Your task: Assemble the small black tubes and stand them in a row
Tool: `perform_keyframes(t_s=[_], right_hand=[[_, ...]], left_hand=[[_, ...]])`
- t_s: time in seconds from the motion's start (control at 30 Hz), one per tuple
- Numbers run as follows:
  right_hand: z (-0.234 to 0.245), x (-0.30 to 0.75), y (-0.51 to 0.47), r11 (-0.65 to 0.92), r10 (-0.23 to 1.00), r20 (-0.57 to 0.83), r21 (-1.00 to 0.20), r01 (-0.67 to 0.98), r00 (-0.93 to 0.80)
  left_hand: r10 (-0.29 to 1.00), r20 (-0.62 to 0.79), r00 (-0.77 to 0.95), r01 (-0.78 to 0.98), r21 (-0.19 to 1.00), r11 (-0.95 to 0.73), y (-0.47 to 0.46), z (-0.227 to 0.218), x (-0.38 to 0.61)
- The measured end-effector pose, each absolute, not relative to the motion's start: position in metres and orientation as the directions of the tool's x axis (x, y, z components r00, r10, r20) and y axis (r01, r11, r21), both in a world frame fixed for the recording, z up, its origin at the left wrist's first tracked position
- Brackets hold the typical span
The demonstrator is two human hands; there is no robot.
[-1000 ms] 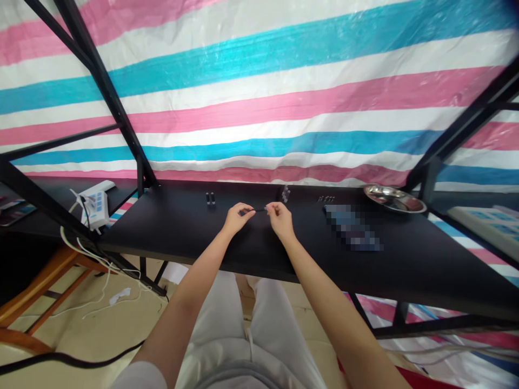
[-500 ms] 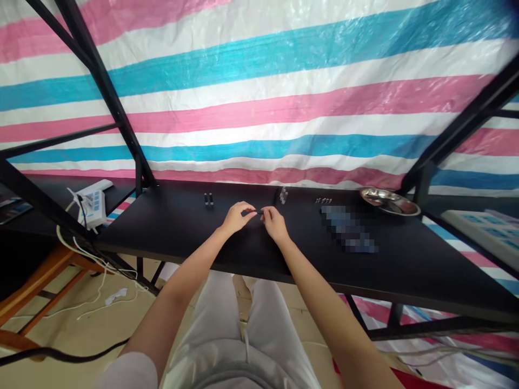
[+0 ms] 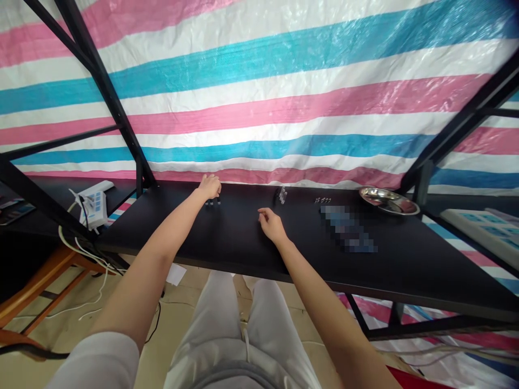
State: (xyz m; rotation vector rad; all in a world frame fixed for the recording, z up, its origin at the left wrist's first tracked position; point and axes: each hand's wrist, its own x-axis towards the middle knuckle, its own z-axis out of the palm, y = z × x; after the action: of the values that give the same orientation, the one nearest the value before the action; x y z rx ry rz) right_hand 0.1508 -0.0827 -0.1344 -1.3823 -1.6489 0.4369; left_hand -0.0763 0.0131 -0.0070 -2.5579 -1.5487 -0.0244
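My left hand (image 3: 210,187) is stretched to the back of the black table (image 3: 227,243), fingers curled down over a few small dark cylindrical parts (image 3: 212,202) standing in a row. What its fingertips hold, if anything, is hidden. My right hand (image 3: 271,224) rests near the middle of the table with fingers loosely curled; nothing shows in it. A small cluster of clear and dark parts (image 3: 281,194) lies beyond my right hand.
Tiny metal pieces (image 3: 323,200) lie right of the cluster, then a blurred object (image 3: 348,229) and a steel dish (image 3: 387,200). A white power strip (image 3: 94,204) with cables sits at left. Black frame bars and a striped tarp stand behind.
My hands were together at the table's middle pinching a thin dark piece. My left hand has since reached forward to the row of small parts at the back; my right stayed roughly in place.
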Motion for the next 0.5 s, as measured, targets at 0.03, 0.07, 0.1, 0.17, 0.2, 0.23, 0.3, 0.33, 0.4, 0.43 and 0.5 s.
perform_keyframes(t_s=[0.03,0.07,0.1,0.17,0.2,0.23,0.3,0.33,0.4,0.43,0.5], right_hand=[[-0.1348,0.1508,-0.0824,0.307,0.911,0.409,-0.750,0.586,0.046],[-0.1351,0.1508,-0.0821,0.306,0.912,0.408,-0.752,0.585,0.048],[-0.1354,0.1509,-0.0818,0.305,0.913,0.406,-0.753,0.584,0.048],[-0.1361,0.1512,-0.0814,0.304,0.913,0.404,-0.756,0.580,0.048],[-0.1363,0.1514,-0.0813,0.306,0.913,0.405,-0.758,0.577,0.047],[-0.1365,0.1515,-0.0813,0.308,0.913,0.406,-0.759,0.573,0.047],[-0.1365,0.1517,-0.0814,0.310,0.912,0.407,-0.761,0.569,0.048],[-0.1363,0.1517,-0.0814,0.310,0.912,0.407,-0.762,0.569,0.049],[-0.1358,0.1516,-0.0816,0.305,0.912,0.406,-0.761,0.572,0.054],[-0.1356,0.1515,-0.0816,0.303,0.912,0.406,-0.761,0.573,0.056],[-0.1354,0.1514,-0.0815,0.305,0.911,0.408,-0.762,0.571,0.058]], left_hand=[[0.885,0.090,0.456,0.887,-0.129,-0.444,0.0131,-0.0085,-0.0780],[0.889,0.091,0.448,0.890,-0.138,-0.434,0.0130,-0.0097,-0.0792],[0.893,0.094,0.441,0.893,-0.147,-0.426,0.0129,-0.0106,-0.0800],[0.897,0.097,0.431,0.896,-0.163,-0.413,0.0128,-0.0115,-0.0809],[0.900,0.095,0.426,0.898,-0.168,-0.407,0.0128,-0.0118,-0.0811],[0.902,0.092,0.422,0.899,-0.172,-0.403,0.0128,-0.0120,-0.0813],[0.905,0.081,0.417,0.899,-0.182,-0.398,0.0126,-0.0125,-0.0813],[0.907,0.076,0.415,0.899,-0.187,-0.396,0.0124,-0.0128,-0.0813],[0.907,0.070,0.415,0.897,-0.197,-0.395,0.0119,-0.0135,-0.0810],[0.907,0.068,0.416,0.896,-0.199,-0.396,0.0117,-0.0138,-0.0809],[0.906,0.065,0.419,0.895,-0.197,-0.400,0.0116,-0.0142,-0.0807]])
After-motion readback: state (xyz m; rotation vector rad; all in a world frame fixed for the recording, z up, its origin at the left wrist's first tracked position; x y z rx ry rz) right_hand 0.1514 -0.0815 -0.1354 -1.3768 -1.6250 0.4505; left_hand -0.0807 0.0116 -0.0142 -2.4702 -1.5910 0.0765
